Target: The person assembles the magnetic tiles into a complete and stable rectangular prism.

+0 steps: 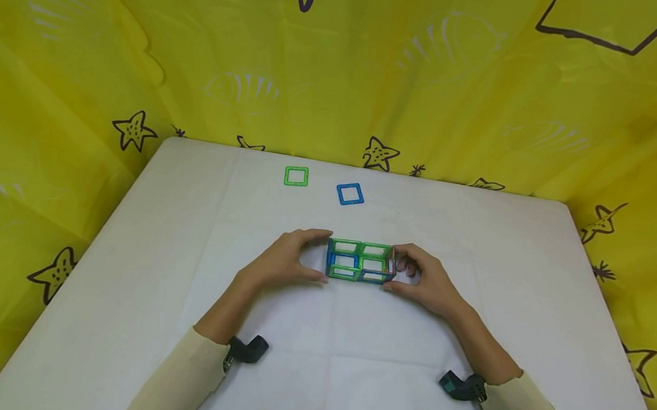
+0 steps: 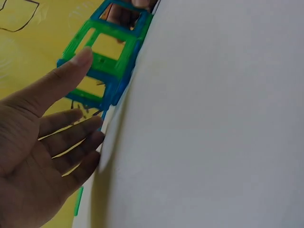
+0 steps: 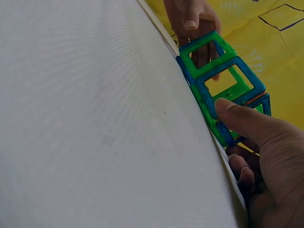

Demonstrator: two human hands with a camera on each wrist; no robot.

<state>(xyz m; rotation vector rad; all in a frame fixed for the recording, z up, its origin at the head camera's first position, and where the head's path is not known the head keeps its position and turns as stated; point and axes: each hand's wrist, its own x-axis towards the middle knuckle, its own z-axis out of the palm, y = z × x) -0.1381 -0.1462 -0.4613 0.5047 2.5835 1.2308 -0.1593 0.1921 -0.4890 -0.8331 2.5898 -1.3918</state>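
Note:
A box-like frame of green and blue magnetic tiles (image 1: 361, 244) stands on the white table, two squares long. My right hand (image 1: 428, 282) grips its right end, thumb on the near side and fingers behind; in the right wrist view the thumb lies against a blue tile (image 3: 259, 85). At the left end, my left hand (image 1: 279, 259) spreads thumb and fingers around the frame's corners. The left wrist view shows the left hand (image 2: 33, 156) with its fingers fairly straight and its thumb overlapping a green tile (image 2: 110, 66); whether it touches I cannot tell.
A loose green square tile (image 1: 295, 184) and a loose blue square tile (image 1: 349, 203) lie flat farther back on the white table (image 1: 408, 376). Yellow patterned cloth (image 1: 338, 72) hangs behind and beside the table.

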